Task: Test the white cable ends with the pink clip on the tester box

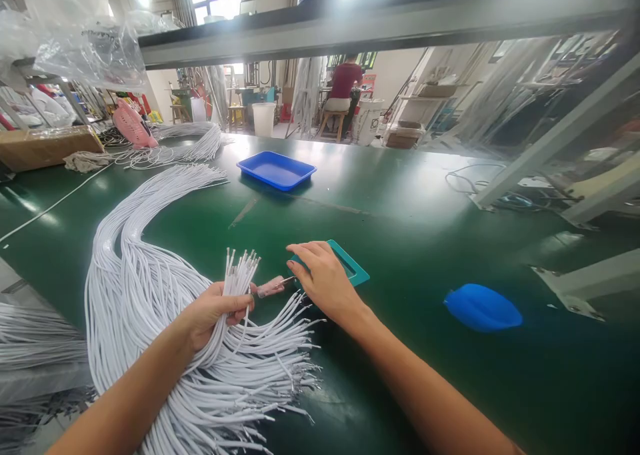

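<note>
gently now: keep left hand [215, 311] clenched round the upright wire bunch [240, 271], ends level; rest right hand [323, 281], fingers loose, on teal tray [353, 268].

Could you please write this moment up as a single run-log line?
left hand: grips bunch of white cables upright | right hand: rests on teal plastic tray | surface: green table

Head view. Left hand [215, 311] closed around a small upright bunch of thin white wires [239, 275], above a large fanned bundle of white cables [150, 295] on the green counter [410, 215]. Right hand [323, 278] rests on a flat teal rectangular frame [353, 268], just beside the left. A shallow blue plastic tray [276, 169] lies well beyond both hands; a blue oval pad [483, 307] lies right of the right hand.
</note>
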`<state>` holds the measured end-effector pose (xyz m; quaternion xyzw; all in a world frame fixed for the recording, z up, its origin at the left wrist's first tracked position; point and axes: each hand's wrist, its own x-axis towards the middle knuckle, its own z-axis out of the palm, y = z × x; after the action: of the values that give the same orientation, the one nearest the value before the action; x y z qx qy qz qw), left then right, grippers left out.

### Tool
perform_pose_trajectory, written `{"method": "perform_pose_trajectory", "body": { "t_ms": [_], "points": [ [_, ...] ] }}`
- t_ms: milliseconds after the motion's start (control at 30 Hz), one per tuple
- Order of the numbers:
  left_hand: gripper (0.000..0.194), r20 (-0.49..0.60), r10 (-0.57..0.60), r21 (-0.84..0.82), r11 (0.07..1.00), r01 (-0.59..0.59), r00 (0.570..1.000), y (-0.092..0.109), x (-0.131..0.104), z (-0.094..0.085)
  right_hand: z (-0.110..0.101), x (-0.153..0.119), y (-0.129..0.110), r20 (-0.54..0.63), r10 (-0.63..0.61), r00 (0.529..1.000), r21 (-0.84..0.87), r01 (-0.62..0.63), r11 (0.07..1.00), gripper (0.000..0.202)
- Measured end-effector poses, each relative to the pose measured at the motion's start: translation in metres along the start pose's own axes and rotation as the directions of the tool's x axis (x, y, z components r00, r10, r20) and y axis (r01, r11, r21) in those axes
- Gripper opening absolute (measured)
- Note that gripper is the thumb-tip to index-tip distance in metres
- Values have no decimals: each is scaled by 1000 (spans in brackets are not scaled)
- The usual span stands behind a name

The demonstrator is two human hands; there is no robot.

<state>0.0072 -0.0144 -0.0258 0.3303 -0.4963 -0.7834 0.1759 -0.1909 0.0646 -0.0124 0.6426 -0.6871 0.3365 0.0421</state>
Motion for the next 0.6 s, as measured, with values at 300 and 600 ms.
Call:
{"method": "perform_pose_trajectory", "body": {
  "t_ms": [300, 600],
  "points": [
    [27, 30, 119, 87, 989, -122, 992, -2, -3, 6, 9, -6, -32, 240, 218, 946, 689, -324, 649, 19],
    [20, -203, 253, 73, 967, -243, 946, -1, -2, 9, 14, -9, -31, 248, 280, 928, 774, -363, 518, 16]
  ]
}}
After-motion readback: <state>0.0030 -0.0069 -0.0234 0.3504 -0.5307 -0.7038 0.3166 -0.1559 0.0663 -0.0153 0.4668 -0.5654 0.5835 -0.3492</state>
